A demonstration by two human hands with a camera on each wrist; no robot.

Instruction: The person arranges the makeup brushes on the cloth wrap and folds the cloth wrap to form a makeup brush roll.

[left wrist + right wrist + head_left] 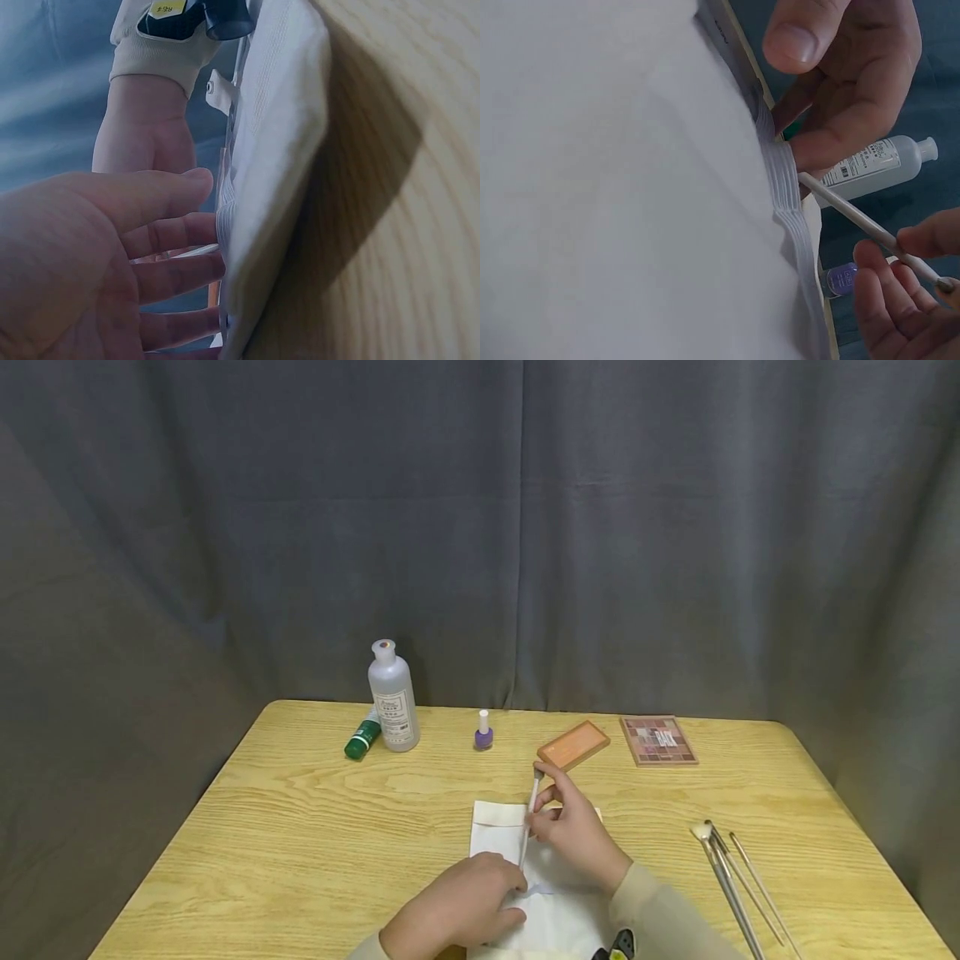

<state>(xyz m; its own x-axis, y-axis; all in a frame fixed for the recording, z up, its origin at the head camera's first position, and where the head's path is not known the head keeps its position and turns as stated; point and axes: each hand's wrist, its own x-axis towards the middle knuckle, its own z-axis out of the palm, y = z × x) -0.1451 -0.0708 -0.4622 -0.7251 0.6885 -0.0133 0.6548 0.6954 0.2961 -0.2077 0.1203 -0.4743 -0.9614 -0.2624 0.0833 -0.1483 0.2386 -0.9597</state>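
In the head view, the green tube (pixel 362 741) is partly hidden by the bottle (pixel 392 706); print on the palette (pixel 643 747) cannot be read. In the right wrist view, the white cloth (pixel 630 202) and right grip (pixel 904 322) are cut off by the edges.

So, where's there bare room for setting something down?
Bare wood lies left of the left hand, nearer than the green tube, and between the checkered palette and the brushes. Crowded: the white cloth, with that hand, the right hand and a held brush.

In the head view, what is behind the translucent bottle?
A green tube lies partly behind the translucent bottle, with the gray curtain beyond. The bottle covers part of the tube's far end.
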